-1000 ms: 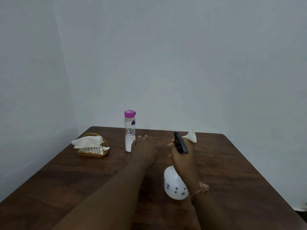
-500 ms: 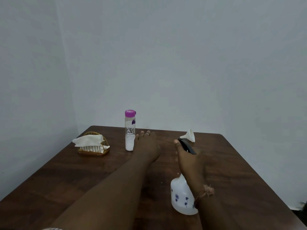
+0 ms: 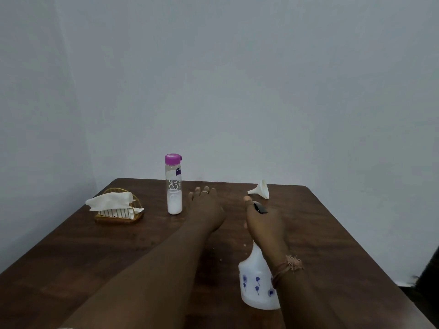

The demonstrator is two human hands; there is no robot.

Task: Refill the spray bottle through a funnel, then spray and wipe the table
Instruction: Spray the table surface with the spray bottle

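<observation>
My right hand (image 3: 264, 224) grips the black trigger head of a white spray bottle (image 3: 256, 286) printed with blue flowers, holding it above the dark wooden table (image 3: 95, 257). Only a sliver of the black head shows past my fingers. My left hand (image 3: 205, 210) hovers flat over the table, fingers spread, holding nothing. Just left of that hand stands a clear bottle (image 3: 174, 186) with a purple cap, upright, with white contents at the bottom. A white funnel (image 3: 260, 189) lies on its side at the far right of the table.
A gold wire basket (image 3: 118, 216) holding white tissues sits at the far left of the table. Grey walls close in behind and to the left. Small specks or drops lie on the table between my arms.
The spray bottle has tipped from a slanted pose to nearly upright and moved nearer to me. My left hand has stayed over the table by the purple-capped bottle.
</observation>
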